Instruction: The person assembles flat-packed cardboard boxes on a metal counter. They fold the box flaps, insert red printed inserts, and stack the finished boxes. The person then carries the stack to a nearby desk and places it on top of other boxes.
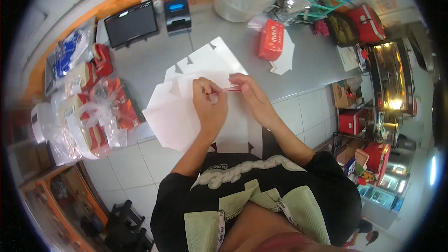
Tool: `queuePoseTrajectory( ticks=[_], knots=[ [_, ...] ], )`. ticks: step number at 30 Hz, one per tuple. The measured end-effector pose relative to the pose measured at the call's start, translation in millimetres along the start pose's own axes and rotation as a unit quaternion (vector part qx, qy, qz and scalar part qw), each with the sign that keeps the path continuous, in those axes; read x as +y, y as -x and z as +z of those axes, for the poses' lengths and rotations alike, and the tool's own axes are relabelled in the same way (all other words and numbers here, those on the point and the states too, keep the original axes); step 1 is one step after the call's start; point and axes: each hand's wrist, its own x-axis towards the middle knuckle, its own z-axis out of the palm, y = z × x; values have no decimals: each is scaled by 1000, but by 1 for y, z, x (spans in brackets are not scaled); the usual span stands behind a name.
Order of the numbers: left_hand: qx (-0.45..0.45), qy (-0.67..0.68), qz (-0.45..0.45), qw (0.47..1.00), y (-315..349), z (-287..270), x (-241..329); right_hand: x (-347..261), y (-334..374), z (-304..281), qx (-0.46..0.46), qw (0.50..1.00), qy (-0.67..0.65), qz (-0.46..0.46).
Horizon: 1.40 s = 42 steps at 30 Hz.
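Fingertips of both my hands meet over the cut-out white card sheets (172, 105). A thin, partly red and partly whitish strip (229, 89) stretches between them; its exact kind is too small to make out. My left hand (210, 105) is closed, pinching one end. The other end sits between the thumb and straighter fingers of my right hand (254, 98). The flat sheets are notched along their edges, overlap on the metal table and jut over its near edge towards my body.
Back right on the metal table (308, 58) stand a red box (271, 40) and a bin lined with clear plastic (242, 0). A tablet screen (130, 23) and a small dark printer (178, 16) are back left. Plastic-wrapped packs (84, 121) crowd the left end.
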Motion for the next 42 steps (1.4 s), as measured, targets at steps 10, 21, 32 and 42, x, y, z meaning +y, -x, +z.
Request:
queuePoseTrajectory(
  ticks=[10, 21, 32, 42],
  knots=[
    [40, -78, 4, 996, -61, -12, 58, 68, -40, -189, 15, 968, -235, 93],
    [-371, -483, -40, 792, -12, 281, -26, 115, -26, -313, 38, 994, -90, 39],
    [-372, -253, -107, 887, -90, 345, -50, 159, 19, -432, 21, 976, -215, 14],
    [-538, -160, -271, 782, -39, 378, -88, 175, 35, -496, 180, 972, -38, 146]
  ],
)
